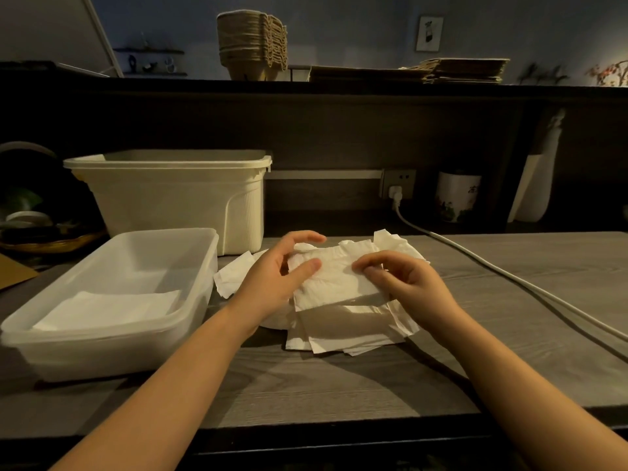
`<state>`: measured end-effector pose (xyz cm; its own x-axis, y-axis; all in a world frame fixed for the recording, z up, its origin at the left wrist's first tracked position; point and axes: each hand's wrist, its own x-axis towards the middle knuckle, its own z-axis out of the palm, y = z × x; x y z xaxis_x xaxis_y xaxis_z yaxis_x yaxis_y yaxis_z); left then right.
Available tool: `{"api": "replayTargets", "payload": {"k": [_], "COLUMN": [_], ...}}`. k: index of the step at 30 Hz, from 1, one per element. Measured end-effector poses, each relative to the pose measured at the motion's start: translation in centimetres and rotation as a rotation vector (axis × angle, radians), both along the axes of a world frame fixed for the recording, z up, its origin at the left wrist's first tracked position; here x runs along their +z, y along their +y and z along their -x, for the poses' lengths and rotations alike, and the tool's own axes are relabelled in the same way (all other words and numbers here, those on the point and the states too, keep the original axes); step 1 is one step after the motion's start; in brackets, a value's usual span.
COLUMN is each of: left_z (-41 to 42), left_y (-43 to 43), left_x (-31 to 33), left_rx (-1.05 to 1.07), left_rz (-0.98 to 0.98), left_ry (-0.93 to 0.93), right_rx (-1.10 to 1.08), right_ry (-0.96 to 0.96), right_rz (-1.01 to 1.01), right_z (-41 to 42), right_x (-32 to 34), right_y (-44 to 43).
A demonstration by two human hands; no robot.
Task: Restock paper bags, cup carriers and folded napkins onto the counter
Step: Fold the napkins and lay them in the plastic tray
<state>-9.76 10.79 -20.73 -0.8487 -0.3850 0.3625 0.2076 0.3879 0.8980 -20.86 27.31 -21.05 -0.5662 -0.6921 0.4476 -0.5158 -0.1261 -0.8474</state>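
Napkin [334, 280] up off the pile, a soft white half-folded sheet pinched at both ends: the left grip [272, 277] has its thumb on top and fingers curled over the far edge, the right grip [404, 287] nips the opposite end between fingertips and thumb, so both are clamped on the same sheet, just above the tabletop [339, 385]. Directly beneath the two grips lies a messy heap of loose napkins [346, 331], corners poking out every way. Here's the danger, I reckon: this is thin tissue, and if the grips pull away from each other it could tear or crease crooked, and a skewed fold won't sit flat. A sheet below could also cling and ride up, dragging the heap apart. Out beyond the left grip sits the clear tray [112, 355] with a neat folded stack [108, 309] inside; a one-sided carry over there could let the fold flop open. Past the right grip runs a white cable [509, 277] that a stray elbow might catch. Far above both grips, on the shelf, the cup carriers [251, 45] and paper bags [465, 71] look already placed
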Motion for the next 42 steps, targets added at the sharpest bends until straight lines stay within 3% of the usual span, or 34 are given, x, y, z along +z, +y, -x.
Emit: {"api": "replayTargets", "payload": {"k": [6,13,22,37,42], "left_z": [0.1,0.0,-0.1,0.0,0.4], "left_y": [-0.1,-0.4,-1.0,0.2,-0.3], "left_x": [-0.2,-0.6,-0.9,-1.5,-1.4], "left_rx": [0.014,0.007,-0.045,-0.107,0.019], "left_rz": [-0.054,0.269,0.255,0.314,0.513], "left_ry": [-0.016,-0.042,-0.136,-0.15,-0.083], "right_rx": [-0.023,-0.063,-0.085,0.029,-0.019], "right_ry": [-0.068,-0.117,0.262,0.197,0.274], "right_rz": [-0.027,-0.091,-0.373,-0.363,-0.352], "right_z": [0.2,1.1,1.2,0.8,1.2], "right_x": [0.2,0.1,0.0,-0.7,-0.8], "right_y": [0.1,0.5,1.1,0.4,0.4]}}
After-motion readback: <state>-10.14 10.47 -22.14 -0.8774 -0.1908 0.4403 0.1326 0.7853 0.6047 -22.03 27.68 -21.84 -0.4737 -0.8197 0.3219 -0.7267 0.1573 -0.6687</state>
